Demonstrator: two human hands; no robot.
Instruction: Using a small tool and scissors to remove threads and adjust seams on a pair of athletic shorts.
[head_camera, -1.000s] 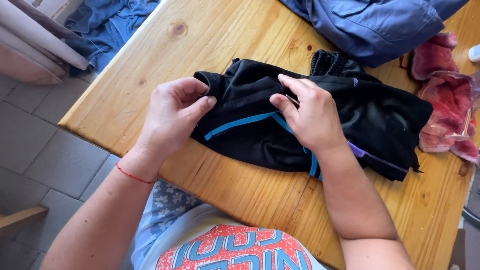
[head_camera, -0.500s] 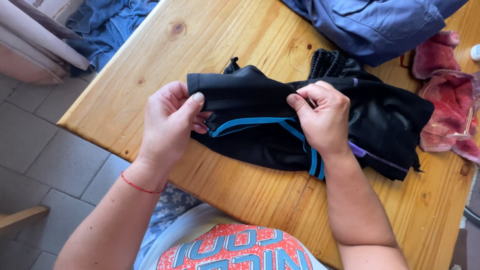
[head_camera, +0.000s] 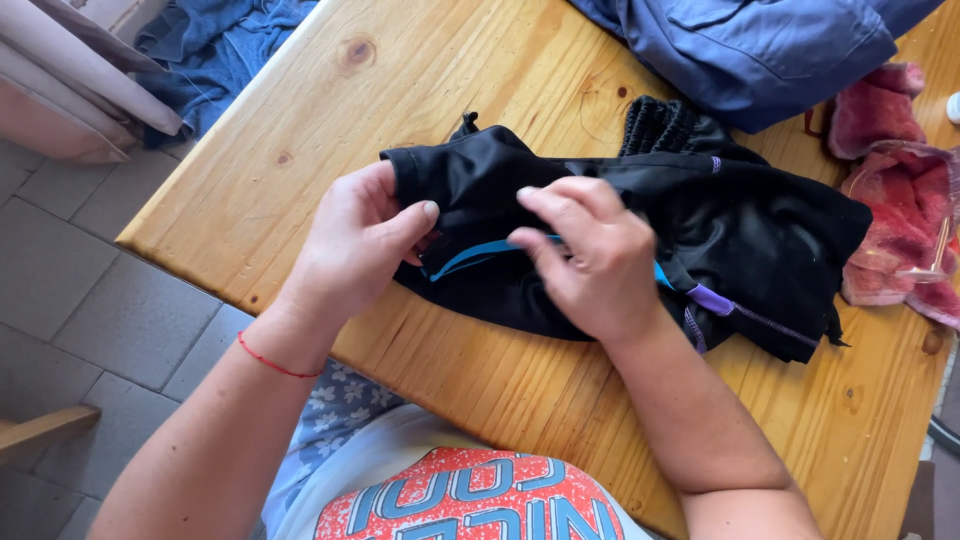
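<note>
Both hands gripping black garment (head_camera: 700, 220) on wooden table (head_camera: 300, 150)
Left hand (head_camera: 350, 245) pinching its 9 o'clock edge; right hand (head_camera: 590, 255) clutching the middle fold; red towel (head_camera: 890, 200) lying at 3 o'clock

A black garment (head_camera: 600, 210) with a blue stripe is held at the centre of the frame on the wooden worktop (head_camera: 300, 150). Its left edge is pinched by the left hand (head_camera: 355, 245); the right hand (head_camera: 590, 260) is laid over its middle fold. A blue garment (head_camera: 760, 50) is seen at the upper right, a red cloth (head_camera: 900, 220) at the right edge.
</note>
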